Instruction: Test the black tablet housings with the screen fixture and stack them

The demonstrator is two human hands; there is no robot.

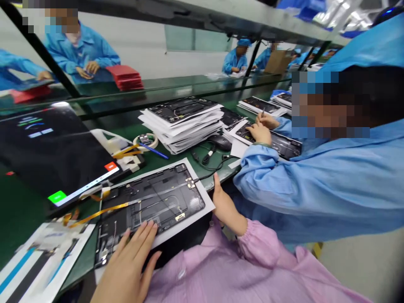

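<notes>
An opened black tablet housing (170, 189) lies on a white sheet (206, 204) at the table's front edge, its inner parts facing up. My left hand (129, 261) rests with fingers stretched over the housing's near edge. At the sheet's right corner is my right hand (225, 206), one finger pointing up and the others mostly hidden; I see nothing held in it. A black cable (208, 174) reaches the housing's right end. From its left side an orange flex cable (110, 209) runs toward a lit display (57, 151) propped behind.
Behind stands a stack of housings and white sheets (186, 126), near a tape roll (153, 141), a blue pen (154, 150) and a black mouse (221, 143). A co-worker's blue sleeve (261, 168) is close on the right. Striped parts (34, 261) lie front left.
</notes>
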